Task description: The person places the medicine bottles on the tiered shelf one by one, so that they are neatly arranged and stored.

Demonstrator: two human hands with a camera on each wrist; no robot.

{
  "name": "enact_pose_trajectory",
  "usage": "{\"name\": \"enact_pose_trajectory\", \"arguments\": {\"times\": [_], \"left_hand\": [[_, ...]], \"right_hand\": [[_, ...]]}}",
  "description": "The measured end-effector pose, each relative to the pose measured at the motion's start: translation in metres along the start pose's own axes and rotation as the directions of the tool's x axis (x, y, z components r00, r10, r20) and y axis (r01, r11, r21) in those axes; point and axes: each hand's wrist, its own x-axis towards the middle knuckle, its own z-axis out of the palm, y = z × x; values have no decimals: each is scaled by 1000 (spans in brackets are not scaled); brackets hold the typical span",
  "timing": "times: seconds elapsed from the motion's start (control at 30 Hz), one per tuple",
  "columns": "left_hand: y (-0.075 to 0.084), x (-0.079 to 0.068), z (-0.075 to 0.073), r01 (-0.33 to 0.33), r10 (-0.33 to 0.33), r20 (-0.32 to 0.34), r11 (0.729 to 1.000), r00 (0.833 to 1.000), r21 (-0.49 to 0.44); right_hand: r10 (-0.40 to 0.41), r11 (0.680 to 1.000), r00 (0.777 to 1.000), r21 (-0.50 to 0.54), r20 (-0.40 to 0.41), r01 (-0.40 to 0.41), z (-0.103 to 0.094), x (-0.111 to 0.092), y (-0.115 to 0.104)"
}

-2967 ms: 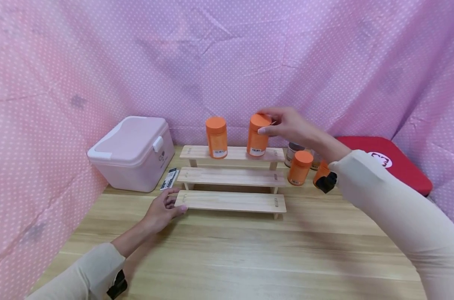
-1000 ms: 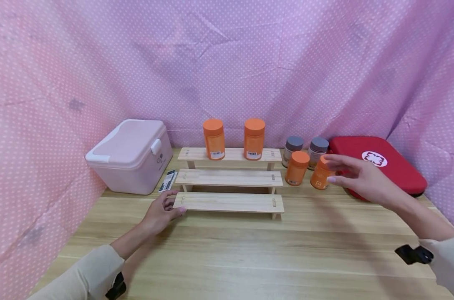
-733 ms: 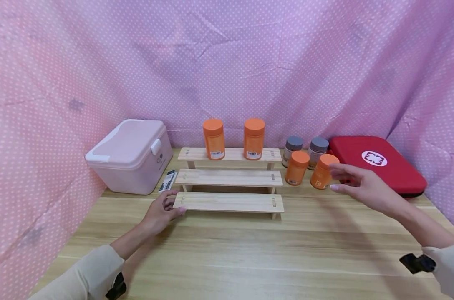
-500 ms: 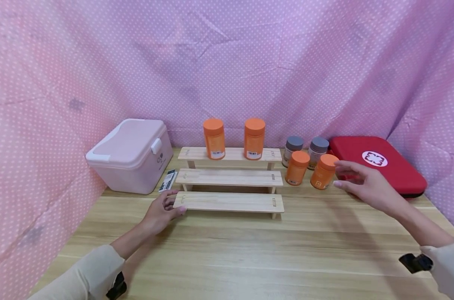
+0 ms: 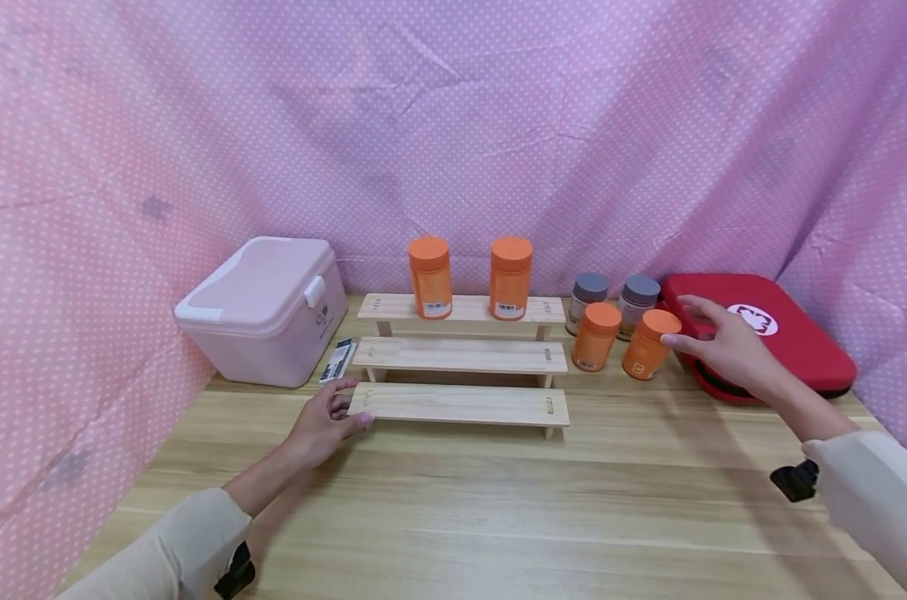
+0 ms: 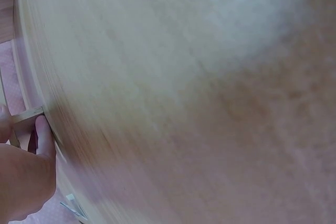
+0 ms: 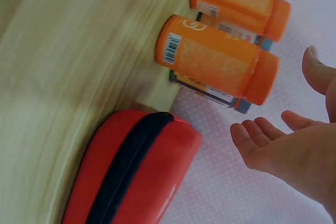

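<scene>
My left hand (image 5: 324, 423) grips the left end of the lowest board of a three-tier wooden display rack (image 5: 461, 404). In the left wrist view, its thumb and fingers (image 6: 45, 135) are around the board's end support. Two orange bottles, one at left (image 5: 431, 279) and one at right (image 5: 510, 279), stand upright on the top tier. On the right, my right hand (image 5: 731, 342) hovers beside an orange bottle (image 5: 651, 346), fingers spread. The right wrist view has a gap between that bottle (image 7: 215, 59) and the fingers (image 7: 244, 140). Another orange bottle (image 5: 597, 337) stands just left of it.
Two grey-capped jars, one at left (image 5: 588, 302) and one at right (image 5: 637, 307), stand behind the orange bottles. A red zip case (image 5: 806, 350) lies right of them, below the right hand. A pink lidded box (image 5: 262, 308) and a small printed packet (image 5: 338, 360) are left of the rack.
Three seconds ago my right hand held the right-hand bottle on the top tier. It has let go and moved right to the bottles on the table. The left hand stays put.
</scene>
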Motion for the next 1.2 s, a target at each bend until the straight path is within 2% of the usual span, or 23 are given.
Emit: {"name": "enact_pose_trajectory", "arguments": {"times": [0.17, 0.37, 0.73, 1.2], "left_hand": [[0, 0, 1, -5, 5, -1, 1000, 1000, 5], [0, 0, 1, -7, 7, 0, 1000, 1000, 8], [0, 0, 1, -7, 7, 0, 1000, 1000, -1], [2, -1, 0, -1, 1, 5, 1000, 1000, -1]], "right_hand": [[39, 999, 997, -6, 71, -39, 5, 11, 7], [62, 998, 992, -22, 106, -60, 10, 14, 9], [63, 998, 991, -17, 116, -61, 15, 14, 11], [-4, 1000, 997, 10, 71, 4, 19, 15, 11]]}}
